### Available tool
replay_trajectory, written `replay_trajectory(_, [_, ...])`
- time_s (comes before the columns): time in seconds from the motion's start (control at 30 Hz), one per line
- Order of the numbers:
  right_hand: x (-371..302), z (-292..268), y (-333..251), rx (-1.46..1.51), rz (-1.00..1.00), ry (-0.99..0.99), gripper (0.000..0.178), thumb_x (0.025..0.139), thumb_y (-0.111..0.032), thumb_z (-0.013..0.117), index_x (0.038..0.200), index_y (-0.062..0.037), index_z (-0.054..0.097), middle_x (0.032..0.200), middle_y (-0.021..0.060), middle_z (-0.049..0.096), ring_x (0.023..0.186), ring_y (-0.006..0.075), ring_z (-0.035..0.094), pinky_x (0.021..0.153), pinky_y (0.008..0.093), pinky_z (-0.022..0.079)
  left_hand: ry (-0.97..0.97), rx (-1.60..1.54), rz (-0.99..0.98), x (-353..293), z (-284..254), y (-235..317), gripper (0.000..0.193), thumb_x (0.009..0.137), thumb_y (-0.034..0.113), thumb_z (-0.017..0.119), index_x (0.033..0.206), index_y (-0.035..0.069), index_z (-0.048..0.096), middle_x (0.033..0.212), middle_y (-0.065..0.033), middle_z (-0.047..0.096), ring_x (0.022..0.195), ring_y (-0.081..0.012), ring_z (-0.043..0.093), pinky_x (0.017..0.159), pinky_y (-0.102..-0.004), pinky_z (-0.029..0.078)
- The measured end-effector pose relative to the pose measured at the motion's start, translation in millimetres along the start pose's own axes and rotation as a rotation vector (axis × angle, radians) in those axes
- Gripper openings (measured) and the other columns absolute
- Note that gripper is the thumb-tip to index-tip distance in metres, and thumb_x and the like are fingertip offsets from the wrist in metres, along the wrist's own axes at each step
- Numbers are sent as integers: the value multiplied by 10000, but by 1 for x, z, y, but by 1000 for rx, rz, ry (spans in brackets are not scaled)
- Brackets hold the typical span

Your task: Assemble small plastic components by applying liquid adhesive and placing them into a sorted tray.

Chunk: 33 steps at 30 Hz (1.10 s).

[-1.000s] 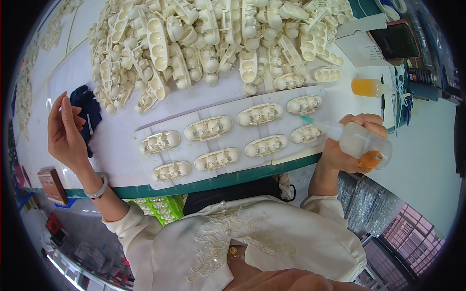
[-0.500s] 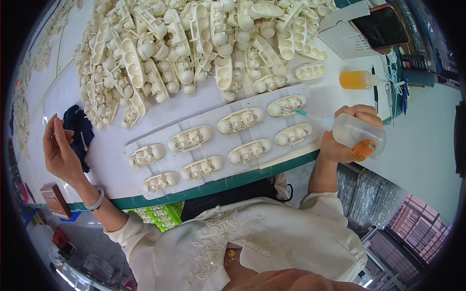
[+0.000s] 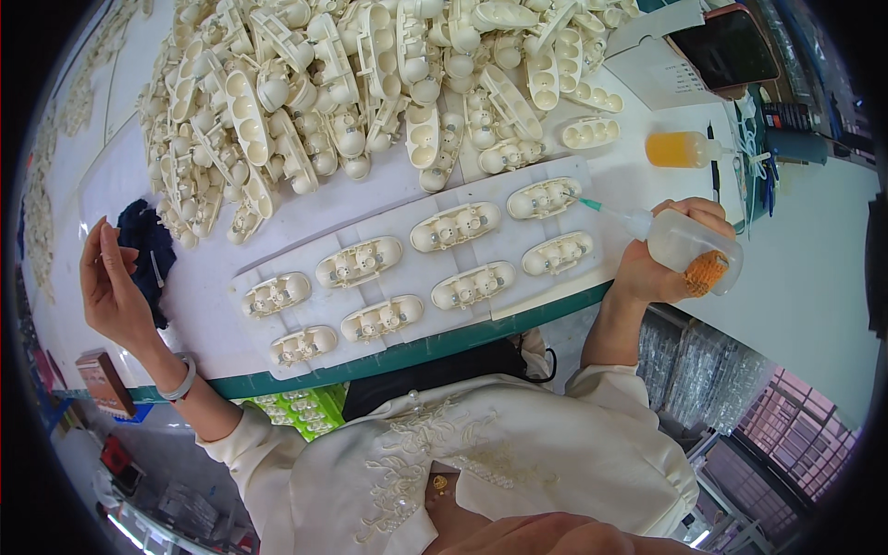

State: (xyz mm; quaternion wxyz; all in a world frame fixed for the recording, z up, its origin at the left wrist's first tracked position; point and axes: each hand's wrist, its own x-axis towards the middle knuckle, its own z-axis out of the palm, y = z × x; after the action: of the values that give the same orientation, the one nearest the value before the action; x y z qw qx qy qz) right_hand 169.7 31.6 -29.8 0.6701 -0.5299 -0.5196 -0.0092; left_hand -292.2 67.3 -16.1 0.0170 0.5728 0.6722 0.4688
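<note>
Fingers (image 3: 700,211) of the right hand (image 3: 647,274) around a tilted bottle (image 3: 680,242), nozzle (image 3: 633,220) leftward

No text can be read | small dark print (image 3: 686,76) stands on the white box (image 3: 652,76), just beyond the yellow bottle (image 3: 680,150) | characters too small
</note>
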Motion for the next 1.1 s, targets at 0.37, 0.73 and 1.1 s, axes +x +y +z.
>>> replay_trajectory(0.37, [-12, 8, -21, 294, 76, 65, 639, 782, -626, 433, 835, 11, 416, 816, 110, 435, 718, 157, 450, 418, 227, 387, 24, -103, 9, -1, -6, 2, 191, 843, 89, 594, 1011, 4, 629, 822, -38, 638, 640, -47, 551, 563, -153, 431])
replay_trajectory(0.73, [-74, 59, -103, 882, -14, -812, 364, 743, -78, 660, 1002, 2, 417, 929, 212, 470, 561, 281, 556, 460, 339, 507, 37, -212, -23, 9, 1, 27, 106, 819, 52, 605, 879, -36, 616, 660, -31, 582, 539, -53, 493, 490, -185, 410])
replay_trajectory(1.1, [-89, 68, -114, 722, 50, -830, 234, 778, -53, 598, 939, 21, 446, 930, 218, 500, 700, 317, 572, 595, 394, 512, 63, -171, 122, 6, -13, 22, 103, 809, 57, 616, 851, -36, 616, 625, -23, 575, 534, -50, 491, 482, -180, 394])
